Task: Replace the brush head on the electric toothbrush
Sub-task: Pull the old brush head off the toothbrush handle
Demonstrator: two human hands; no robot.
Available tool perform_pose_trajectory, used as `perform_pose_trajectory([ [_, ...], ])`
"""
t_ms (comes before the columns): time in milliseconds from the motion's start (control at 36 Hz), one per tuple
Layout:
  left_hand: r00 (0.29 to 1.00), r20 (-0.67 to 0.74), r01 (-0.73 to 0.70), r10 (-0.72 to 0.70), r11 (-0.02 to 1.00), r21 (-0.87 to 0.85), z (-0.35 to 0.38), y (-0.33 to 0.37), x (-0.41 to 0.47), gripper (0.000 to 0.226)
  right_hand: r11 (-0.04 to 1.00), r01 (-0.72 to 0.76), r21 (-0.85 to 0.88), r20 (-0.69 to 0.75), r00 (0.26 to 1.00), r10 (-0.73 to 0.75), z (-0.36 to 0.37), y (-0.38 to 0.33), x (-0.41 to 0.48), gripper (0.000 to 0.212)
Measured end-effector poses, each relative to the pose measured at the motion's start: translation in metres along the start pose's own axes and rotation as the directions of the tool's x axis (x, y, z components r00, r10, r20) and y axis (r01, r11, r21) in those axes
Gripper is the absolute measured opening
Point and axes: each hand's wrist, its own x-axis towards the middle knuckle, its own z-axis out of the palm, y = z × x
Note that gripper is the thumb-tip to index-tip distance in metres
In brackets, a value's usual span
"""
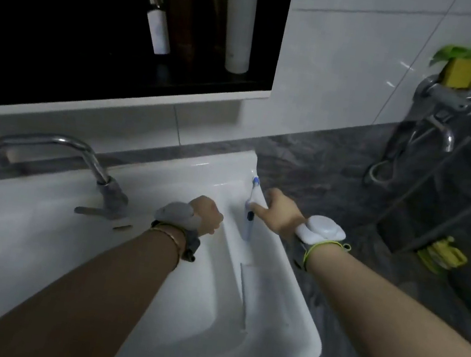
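Right hand (279, 213) at approx 3 o'clock of frame centre, spread open, fingers reaching onto the electric toothbrush (250, 210); touching or just beside the handle, no closed grip yet. Left hand (205, 215) just left of it, curled into a loose fist, holding nothing visible, hovering over the sink (288, 291).

Toothbrush lying along the sink's right rim, brush head (255, 181) pointing to 12 o'clock, handle end toward 6.

Progress, judged: barely begun. Old head looks fitted still; pickup pending, then pull-off, then fit new one. No replacement head seen anywhere in shot.

Materials etc.: sink glossy white ceramic, rounded corners, smooth sloped basin. Toothbrush slim plastic, white/pale blue w/ dark button, bristle tuft white and blue. Faucet (58, 159) at 9 o'clock, curved shiny metal. Wall beyond the sink dark grey, marbled stone look.
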Motion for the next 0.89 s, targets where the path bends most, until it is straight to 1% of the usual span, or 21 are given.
perform_pose_trajectory([
  [28, 0.999, -0.04, -0.031, 0.031, 0.999, -0.012, 0.003, -0.005, 0.007, 0.027, 0.997, 0.024, 0.078, -0.004, 1.0, -0.024, 0.006, 0.0, 0.003, 0.056],
  [56, 0.993, -0.102, -0.063, 0.06, 0.998, -0.024, 0.008, -0.011, 0.014, 0.022, 0.986, 0.054, 0.161, -0.013, 0.999, -0.053, 0.011, -0.001, 0.006, 0.062],
  [83, 0.986, -0.149, -0.082, 0.076, 0.996, -0.031, 0.01, -0.014, 0.016, 0.019, 0.969, 0.099, 0.225, -0.036, 0.995, -0.093, 0.013, -0.003, 0.008, 0.061],
  [139, 0.974, -0.212, -0.083, 0.076, 0.996, -0.026, 0.016, -0.014, 0.018, 0.012, 0.939, 0.174, 0.298, -0.066, 0.985, -0.162, 0.014, -0.003, 0.015, 0.049],
  [167, 0.968, -0.241, -0.081, 0.072, 0.996, -0.027, 0.019, -0.015, 0.021, 0.015, 0.924, 0.212, 0.319, -0.069, 0.977, -0.2, 0.014, -0.004, 0.019, 0.042],
  [194, 0.969, -0.231, -0.097, 0.088, 0.995, -0.031, 0.023, -0.014, 0.021, 0.022, 0.91, 0.236, 0.342, -0.085, 0.972, -0.22, 0.013, -0.006, 0.017, 0.038],
  [222, 0.973, -0.218, -0.089, 0.073, 0.994, -0.061, 0.027, -0.013, 0.022, 0.03, 0.899, 0.257, 0.354, -0.08, 0.966, -0.244, 0.015, -0.006, 0.021, 0.037],
  [278, 0.987, -0.146, -0.095, 0.072, 0.982, -0.163, 0.037, -0.01, 0.019, 0.048, 0.882, 0.276, 0.383, -0.088, 0.961, -0.262, 0.019, -0.003, 0.027, 0.038],
  [306, 0.988, -0.134, -0.107, 0.077, 0.966, -0.236, 0.042, -0.01, 0.02, 0.055, 0.861, 0.272, 0.43, -0.09, 0.962, -0.259, 0.022, -0.003, 0.034, 0.039],
  [361, 0.986, -0.141, -0.128, 0.089, 0.946, -0.298, 0.052, -0.009, 0.021, 0.062, 0.79, 0.244, 0.563, -0.114, 0.969, -0.219, 0.026, -0.005, 0.043, 0.042],
  [389, 0.984, -0.15, -0.138, 0.097, 0.947, -0.292, 0.055, -0.008, 0.02, 0.059, 0.741, 0.223, 0.633, -0.122, 0.974, -0.19, 0.027, -0.008, 0.045, 0.044],
  [417, 0.98, -0.169, -0.149, 0.105, 0.95, -0.273, 0.058, -0.006, 0.022, 0.05, 0.686, 0.2, 0.699, -0.117, 0.979, -0.166, 0.026, -0.013, 0.051, 0.046],
  [472, 0.973, -0.188, -0.167, 0.134, 0.97, -0.174, 0.06, -0.003, 0.021, 0.02, 0.562, 0.132, 0.816, -0.089, 0.991, -0.104, 0.028, -0.024, 0.059, 0.049],
  [500, 0.97, -0.212, -0.161, 0.121, 0.97, -0.184, 0.06, -0.002, 0.02, 0.014, 0.511, 0.078, 0.856, -0.044, 0.996, -0.077, 0.028, -0.031, 0.062, 0.05],
  [556, 0.967, -0.239, -0.157, 0.093, 0.952, -0.264, 0.058, 0.002, 0.019, 0.009, 0.395, -0.031, 0.918, 0.043, 0.999, -0.022, 0.029, -0.04, 0.067, 0.052],
  [583, 0.966, -0.246, -0.145, 0.076, 0.95, -0.276, 0.057, 0.004, 0.018, 0.01, 0.324, -0.085, 0.942, 0.086, 0.996, 0.01, 0.03, -0.044, 0.069, 0.053],
  [639, 0.971, -0.233, -0.111, 0.05, 0.96, -0.256, 0.055, 0.004, 0.02, 0.027, 0.173, -0.157, 0.972, 0.145, 0.986, 0.081, 0.033, -0.048, 0.069, 0.055],
  [667, 0.975, -0.223, -0.074, 0.015, 0.963, -0.258, 0.054, 0.005, 0.019, 0.032, 0.123, -0.18, 0.976, 0.168, 0.981, 0.1, 0.033, -0.049, 0.069, 0.057],
  [694, 0.976, -0.215, -0.035, -0.024, 0.964, -0.264, 0.052, 0.008, 0.017, 0.034, 0.105, -0.199, 0.974, 0.187, 0.976, 0.111, 0.033, -0.05, 0.068, 0.058],
  [778, 0.984, -0.118, 0.089, -0.136, 0.938, -0.334, 0.047, 0.015, 0.011, 0.035, 0.114, -0.25, 0.962, 0.229, 0.959, 0.167, 0.033, -0.049, 0.07, 0.058],
  [889, 0.981, -0.007, 0.166, -0.194, 0.855, -0.492, 0.04, 0.02, 0.003, 0.028, 0.083, -0.323, 0.943, 0.3, 0.931, 0.208, 0.031, -0.05, 0.078, 0.057],
])
